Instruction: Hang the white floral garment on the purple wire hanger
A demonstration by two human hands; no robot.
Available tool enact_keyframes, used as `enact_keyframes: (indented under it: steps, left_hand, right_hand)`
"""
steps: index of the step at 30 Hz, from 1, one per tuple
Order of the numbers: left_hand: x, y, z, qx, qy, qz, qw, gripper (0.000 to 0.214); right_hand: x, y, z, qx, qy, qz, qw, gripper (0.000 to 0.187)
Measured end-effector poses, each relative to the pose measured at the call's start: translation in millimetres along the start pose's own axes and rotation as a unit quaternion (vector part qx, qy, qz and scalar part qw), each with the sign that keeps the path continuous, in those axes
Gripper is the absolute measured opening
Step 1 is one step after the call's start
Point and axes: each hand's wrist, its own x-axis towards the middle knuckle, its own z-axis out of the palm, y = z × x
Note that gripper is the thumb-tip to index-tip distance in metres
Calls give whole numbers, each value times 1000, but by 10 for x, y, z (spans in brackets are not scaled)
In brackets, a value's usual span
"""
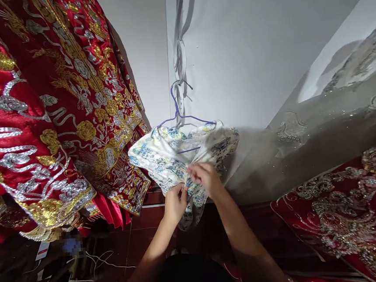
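A white garment with a blue and yellow flower print hangs on a purple wire hanger against the white wall. My left hand is closed on the cloth at the garment's lower front. My right hand pinches the same cloth just to the right, fingers pressed together. The two hands nearly touch at the middle of the garment. The hanger's hook sits over white cables on the wall.
A red robe with gold and silver embroidery hangs at the left. A grey beaded gown and another red embroidered garment hang at the right. White cables run down the wall. Cords and small objects lie on the dark floor.
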Motion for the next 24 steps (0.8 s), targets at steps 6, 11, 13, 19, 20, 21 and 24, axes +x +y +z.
enact_keyframes:
  steps: [6, 11, 13, 19, 20, 21, 24]
  left_hand:
    - [-8, -58, 88, 2, -29, 11, 1000, 37]
    - [162, 150, -189, -9, -63, 51, 997, 26]
    - [323, 415, -468, -40, -32, 89, 995, 13]
    - [906, 1326, -1120, 9, 81, 242, 967, 31]
    - [978, 1395, -1134, 41, 63, 257, 963, 25]
    - [1034, 1433, -1126, 67, 49, 269, 959, 20]
    - [1103, 1407, -1076, 82, 76, 284, 952, 20]
  right_hand:
    - [277, -1021, 334, -36, 50, -160, 985, 25]
    - [162, -950, 476, -54, 19, -189, 980, 26]
    - [113, -830, 428, -55, 12, -171, 984, 25]
    - [79, -867, 326, -92, 19, -205, 974, 27]
    - [109, -867, 323, -99, 23, -212, 972, 27]
    - [150, -843, 318, -104, 28, -216, 971, 26]
    - [287, -634, 266, -119, 49, -206, 970, 23]
